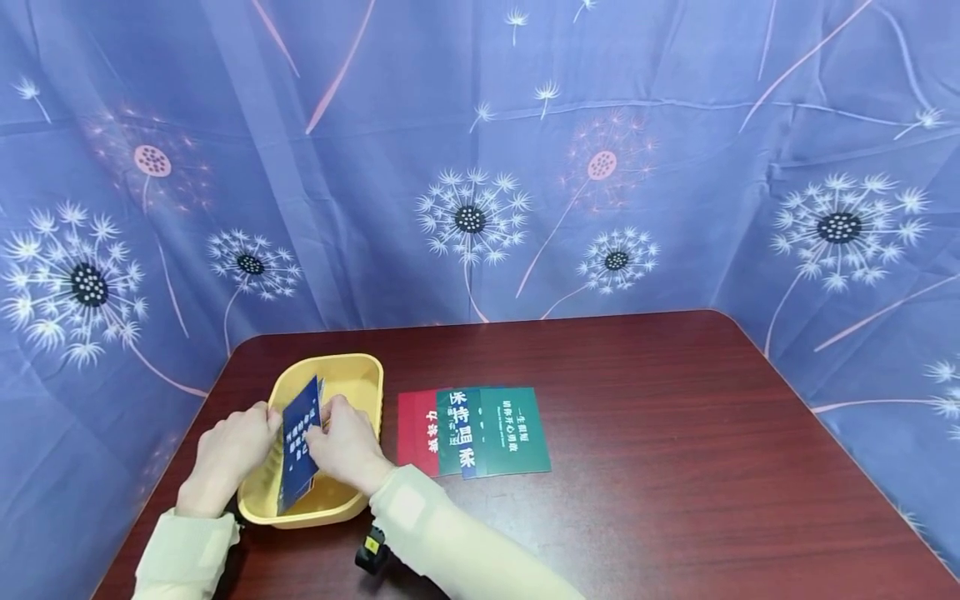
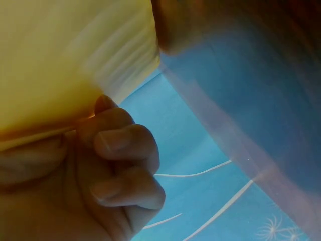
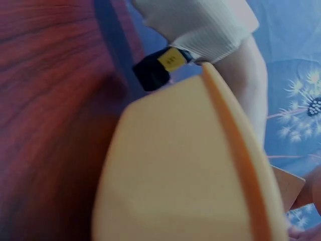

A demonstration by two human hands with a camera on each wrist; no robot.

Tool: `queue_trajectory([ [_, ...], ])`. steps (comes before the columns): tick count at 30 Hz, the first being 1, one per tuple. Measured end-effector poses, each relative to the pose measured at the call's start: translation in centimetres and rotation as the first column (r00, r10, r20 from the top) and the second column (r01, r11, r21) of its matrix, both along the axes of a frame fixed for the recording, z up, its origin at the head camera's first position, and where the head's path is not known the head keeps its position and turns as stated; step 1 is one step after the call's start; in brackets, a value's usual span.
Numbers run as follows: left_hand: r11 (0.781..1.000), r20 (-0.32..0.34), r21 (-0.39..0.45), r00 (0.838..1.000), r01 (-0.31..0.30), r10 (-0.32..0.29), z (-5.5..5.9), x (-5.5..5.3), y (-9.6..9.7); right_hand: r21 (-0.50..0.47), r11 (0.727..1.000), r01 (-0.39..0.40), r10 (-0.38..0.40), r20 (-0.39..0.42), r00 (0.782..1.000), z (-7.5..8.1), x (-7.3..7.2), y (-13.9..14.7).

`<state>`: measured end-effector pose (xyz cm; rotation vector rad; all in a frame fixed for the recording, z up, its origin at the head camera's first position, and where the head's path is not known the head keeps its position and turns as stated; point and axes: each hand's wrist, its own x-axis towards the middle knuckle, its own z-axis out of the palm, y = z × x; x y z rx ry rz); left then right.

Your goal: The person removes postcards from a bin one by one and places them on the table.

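A dark blue card (image 1: pixel 300 433) with white lettering, more card edges (image 1: pixel 322 390) behind it, tilts steeply over a rounded yellow basin (image 1: pixel 356 379).

A blue dandelion-print cloth (image 1: pixel 517 150) hangs behind a glossy, reddish-brown wood-grained table (image 1: pixel 675 433).

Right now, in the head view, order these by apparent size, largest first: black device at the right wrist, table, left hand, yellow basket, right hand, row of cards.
1. Table
2. Yellow basket
3. Row of cards
4. Left hand and right hand: too alike to rank
5. Black device
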<state>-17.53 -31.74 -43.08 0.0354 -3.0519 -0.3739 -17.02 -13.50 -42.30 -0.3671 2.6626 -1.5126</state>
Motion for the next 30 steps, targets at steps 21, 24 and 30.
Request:
queue_trajectory([
  [21, 1.0, -0.003, -0.027, 1.0, 0.008, -0.009, -0.2, 0.0, -0.1, -0.138, 0.99, -0.03, 0.033, 0.02, 0.999, 1.3, -0.2, 3.9],
  [24, 1.0, -0.014, -0.019, 1.0, 0.01, -0.01, -0.3, 0.0, -0.2, -0.21, 0.978, -0.006, 0.02, 0.065, 0.998, 1.5, -0.3, 4.5],
  [30, 1.0, -0.025, -0.003, 1.0, 0.014, -0.014, -0.1, 0.0, -0.1, -0.349, 0.937, 0.029, 0.01, 0.108, 0.994, 2.2, -1.1, 6.5],
])
